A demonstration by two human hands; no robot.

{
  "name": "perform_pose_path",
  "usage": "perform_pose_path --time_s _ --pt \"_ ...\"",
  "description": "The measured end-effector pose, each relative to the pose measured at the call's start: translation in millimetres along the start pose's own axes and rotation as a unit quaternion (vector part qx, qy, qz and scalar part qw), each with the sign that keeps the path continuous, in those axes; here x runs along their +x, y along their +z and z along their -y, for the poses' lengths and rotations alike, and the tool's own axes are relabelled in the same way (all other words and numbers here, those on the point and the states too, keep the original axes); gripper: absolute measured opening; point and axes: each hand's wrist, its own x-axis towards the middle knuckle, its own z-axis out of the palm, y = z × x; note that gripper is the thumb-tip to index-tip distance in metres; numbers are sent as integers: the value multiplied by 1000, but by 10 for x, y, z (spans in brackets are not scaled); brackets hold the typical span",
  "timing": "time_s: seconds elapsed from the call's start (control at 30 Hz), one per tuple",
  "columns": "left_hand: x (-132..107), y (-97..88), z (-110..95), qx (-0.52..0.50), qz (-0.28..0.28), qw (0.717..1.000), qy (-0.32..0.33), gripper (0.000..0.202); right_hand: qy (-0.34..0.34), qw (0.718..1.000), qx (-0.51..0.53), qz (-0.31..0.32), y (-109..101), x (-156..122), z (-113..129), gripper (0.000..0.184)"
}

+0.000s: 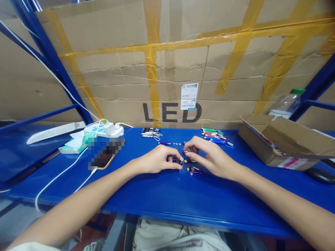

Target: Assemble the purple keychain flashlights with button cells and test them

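Observation:
Both my hands rest on the blue table near its middle. My left hand is curled, its fingertips pinching a small silver cylindrical part. My right hand is curled too, with fingers pinched on a small purple keychain-light piece. Between and below the hands lie small round button cells and a loose purple keychain part with a clip. Just behind the hands lies a purple tube with a row of button cells beside it.
A pile of dark keychain lights and a pile of coloured ones lie at the back. An open cardboard box and a plastic bottle stand right. A power strip, a tissue pack, a phone and a white cable sit left.

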Motion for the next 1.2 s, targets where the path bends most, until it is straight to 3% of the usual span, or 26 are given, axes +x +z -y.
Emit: perform_pose_path --time_s 0.67,0.93,1.2 --pt "-5 9 29 10 1 1000 24 32 -12 1000 8 17 -8 5 -7 13" --pt "-3 18 17 10 -4 999 34 28 -34 999 23 26 -14 3 -4 22" --pt "-53 7 -47 107 -76 982 134 16 -46 999 -10 -17 -14 1 -7 16"
